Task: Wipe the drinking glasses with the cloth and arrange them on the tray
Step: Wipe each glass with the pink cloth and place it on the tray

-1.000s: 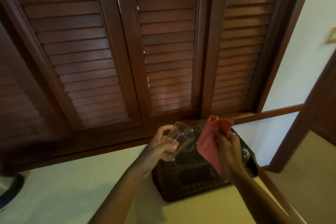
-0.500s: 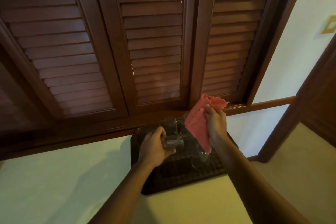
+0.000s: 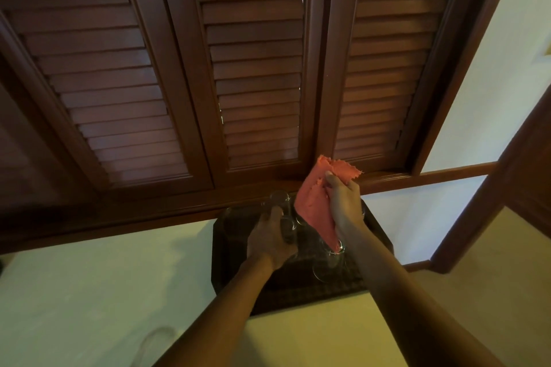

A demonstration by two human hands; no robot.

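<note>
One drinking glass (image 3: 286,225) is held by the left hand (image 3: 269,240) over the single dark tray (image 3: 226,250) on the pale worktop (image 3: 104,292); its grip is curled around it. One red cloth (image 3: 316,205) is pinched in the right hand (image 3: 346,202). At least three more glasses (image 3: 331,256) are seen on the tray; the exact count cannot be told.

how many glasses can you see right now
4 glasses: one gripped by the left hand, one behind it at the tray's back, one below the cloth's tip, one faint on the table nearby. More may be hidden.
</note>
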